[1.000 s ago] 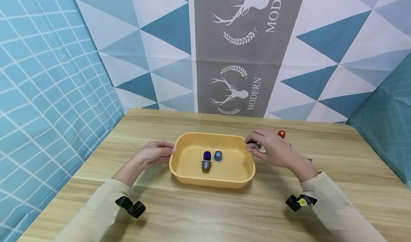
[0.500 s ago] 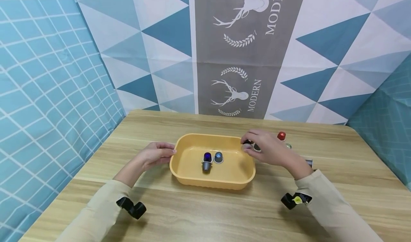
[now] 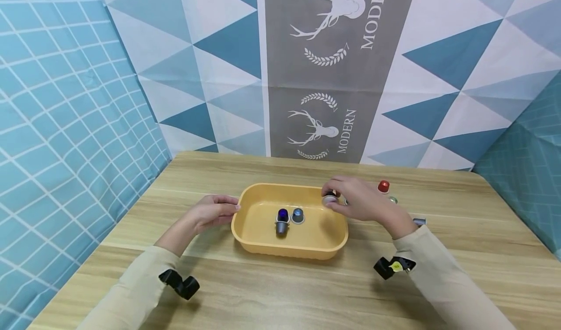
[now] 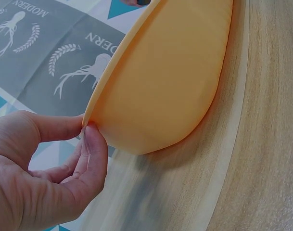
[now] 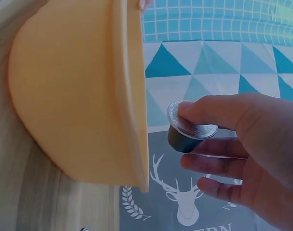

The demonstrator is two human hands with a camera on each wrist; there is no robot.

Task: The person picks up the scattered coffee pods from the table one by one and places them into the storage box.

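Pinching a dark capsule [image 5: 187, 130], right hand [image 3: 361, 201] hovers over yellow tub [image 3: 263, 242].

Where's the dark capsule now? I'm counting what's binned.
Head view: the dark capsule is pinched in the right hand, above the yellow tray's far right rim.

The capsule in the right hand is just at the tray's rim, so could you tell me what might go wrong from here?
1. The right hand pinches the dark capsule by only thumb and fingertip at the yellow tray rim; it might slip and fall outside.
2. Dropped in, it could knock the blue capsule and grey capsule.
3. The left hand only lightly pinches the rim, so a bump may shift the tray.
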